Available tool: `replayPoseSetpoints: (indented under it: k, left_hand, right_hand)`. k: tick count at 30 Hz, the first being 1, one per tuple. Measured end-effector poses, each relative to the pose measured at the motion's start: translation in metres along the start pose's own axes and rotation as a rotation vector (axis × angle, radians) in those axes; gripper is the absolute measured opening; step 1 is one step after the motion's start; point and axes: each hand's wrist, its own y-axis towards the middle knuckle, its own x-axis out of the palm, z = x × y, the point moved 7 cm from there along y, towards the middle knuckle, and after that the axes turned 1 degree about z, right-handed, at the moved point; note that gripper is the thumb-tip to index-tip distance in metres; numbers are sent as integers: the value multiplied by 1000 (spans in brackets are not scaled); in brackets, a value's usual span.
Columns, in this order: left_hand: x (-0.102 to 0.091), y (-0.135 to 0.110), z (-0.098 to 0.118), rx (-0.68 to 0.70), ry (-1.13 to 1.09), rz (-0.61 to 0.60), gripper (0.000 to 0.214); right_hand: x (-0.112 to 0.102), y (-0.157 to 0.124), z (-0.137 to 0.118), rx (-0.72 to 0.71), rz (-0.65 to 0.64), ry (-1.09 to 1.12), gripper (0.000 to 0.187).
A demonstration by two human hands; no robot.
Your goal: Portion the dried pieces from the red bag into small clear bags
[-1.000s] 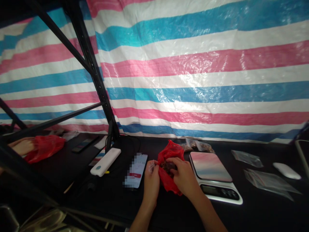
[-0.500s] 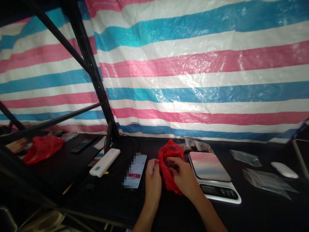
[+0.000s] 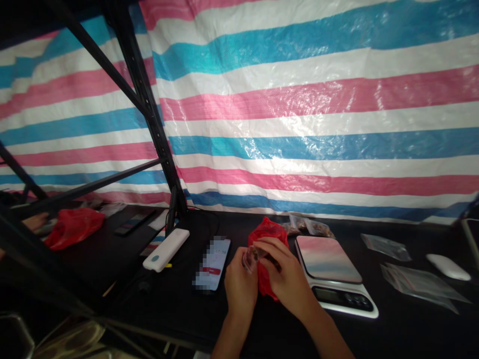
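Note:
A small clear plastic bag (image 3: 249, 259) with a bit of brownish matter at its mouth is gripped in my left hand (image 3: 238, 286). My right hand (image 3: 284, 271) reaches in from the right, its bent fingertips drawn together at the bag's mouth; what they pinch is too small to make out. Just behind and under my right hand lies an open, crumpled red plastic bag (image 3: 268, 229), its contents mostly hidden. Right of that hand stands a white kitchen scale (image 3: 329, 259) with nothing on its reflective plate.
Filled clear bags (image 3: 318, 228) lie behind the scale. Flat clear zip bags (image 3: 415, 281) and a white mouse-like object (image 3: 448, 267) are at right. A phone (image 3: 215, 264) and white power bank (image 3: 166, 250) lie left. Beyond the black frame (image 3: 149, 119), another person's hand nears a red bag (image 3: 77, 227).
My right hand has come up out of the red bag to the mouth of the small clear bag. The clear bag now shows more open in my left hand. The view has shifted slightly.

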Motion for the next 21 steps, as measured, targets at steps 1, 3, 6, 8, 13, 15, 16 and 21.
replayPoseSetpoints:
  k: [1, 3, 6, 8, 13, 15, 16, 21]
  left_hand:
    - [1, 0, -1, -3, 0, -5, 10]
    - [3, 1, -3, -9, -7, -5, 8]
    - [6, 1, -5, -13, -19, -9, 7]
    - [5, 0, -3, -10, -28, -1, 6]
    - [0, 1, 1, 37, -54, 59, 12]
    - [-4, 3, 0, 55, -67, 111, 15]
    - [-5, 4, -1, 54, -91, 134, 15]
    - [6, 9, -9, -43, -336, 6, 16]
  right_hand:
    - [1, -1, -5, -61, -20, -31, 43]
    - [3, -4, -15, -189, -41, -100, 52]
    - [3, -8, -26, -337, -16, -182, 63]
    - [2, -9, -30, -380, 19, -212, 65]
    - [-12, -2, -14, -369, 206, -263, 48]
    - [-20, 3, 5, -279, 262, -322, 42]
    - [-22, 5, 16, -216, 249, -364, 42]
    - [-19, 10, 51, 79, 23, -621, 52]
